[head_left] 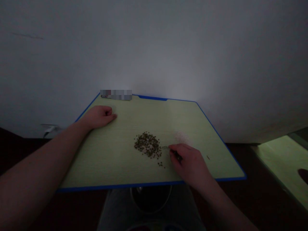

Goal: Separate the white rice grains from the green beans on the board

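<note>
- Small dark-green seeds [147, 145] are lying in a loose, roughly oval heap near the middle of a pale green board [113, 163] with a blue edge, and a few strays are scattering just below the heap
- The right hand [189, 163] is staying low over the board at the heap's right side, its fingers [173, 153] pinching a thin metal implement [165, 148] whose bright tip is pointing at the seeds, just beside them; its exact kind is too small to tell, and so is any contact with the seeds
- The left hand [99, 117] is resting on the board toward the far left, well apart from the heap, curled into a loose fist with nothing showing in it
- A brown speck [208, 157] is lying near the board's right edge, and a whitish powdery patch [181, 137] is showing just above the right hand
- A blurred block [115, 95] is sitting at the far edge, too obscured to identify
- A pale wall [154, 48] is rising behind the board, grey trouser legs [115, 215] are showing below its near edge, and a second pale green surface [281, 166] is lying off to the right
</note>
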`<state>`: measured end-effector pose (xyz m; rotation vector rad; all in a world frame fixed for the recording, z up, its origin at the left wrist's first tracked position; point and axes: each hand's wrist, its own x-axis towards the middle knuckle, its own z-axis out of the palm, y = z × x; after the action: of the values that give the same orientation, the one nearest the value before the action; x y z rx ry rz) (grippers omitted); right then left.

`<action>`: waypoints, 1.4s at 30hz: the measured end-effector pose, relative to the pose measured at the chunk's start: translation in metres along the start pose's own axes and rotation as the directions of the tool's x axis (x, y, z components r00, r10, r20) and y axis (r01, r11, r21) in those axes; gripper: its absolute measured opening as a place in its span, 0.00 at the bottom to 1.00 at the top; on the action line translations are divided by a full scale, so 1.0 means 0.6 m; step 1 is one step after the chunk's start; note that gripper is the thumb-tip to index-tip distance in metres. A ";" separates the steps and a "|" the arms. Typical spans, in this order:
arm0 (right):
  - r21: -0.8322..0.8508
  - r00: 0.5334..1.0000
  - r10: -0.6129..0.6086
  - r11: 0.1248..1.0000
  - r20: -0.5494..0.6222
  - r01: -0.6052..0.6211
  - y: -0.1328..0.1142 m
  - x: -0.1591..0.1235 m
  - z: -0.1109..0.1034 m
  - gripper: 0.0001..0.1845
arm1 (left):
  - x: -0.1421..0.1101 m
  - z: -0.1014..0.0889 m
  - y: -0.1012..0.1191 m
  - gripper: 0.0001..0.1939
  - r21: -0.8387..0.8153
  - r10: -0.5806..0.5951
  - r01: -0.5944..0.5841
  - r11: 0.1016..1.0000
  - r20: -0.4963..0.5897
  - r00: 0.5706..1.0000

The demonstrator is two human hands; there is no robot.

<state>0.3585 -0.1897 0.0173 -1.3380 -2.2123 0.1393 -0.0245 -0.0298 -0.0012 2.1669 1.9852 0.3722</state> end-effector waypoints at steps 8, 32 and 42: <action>-0.078 0.994 0.091 0.992 -0.054 -0.095 0.018 0.014 -0.002 0.14 | 0.000 0.000 0.000 0.19 0.013 0.000 0.000 1.000 -0.003 1.000; -0.088 0.982 0.162 0.984 0.095 -0.154 0.001 0.048 0.010 0.14 | -0.002 -0.005 0.003 0.18 0.025 -0.010 0.010 1.000 0.010 1.000; -0.188 0.973 0.219 0.961 0.067 -0.203 0.003 0.058 0.021 0.13 | 0.001 -0.001 -0.001 0.18 0.026 0.000 0.000 1.000 -0.011 1.000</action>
<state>0.3415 -0.1570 0.0200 -1.6978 -2.1908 0.0780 -0.0252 -0.0290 -0.0010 2.1850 2.0068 0.3603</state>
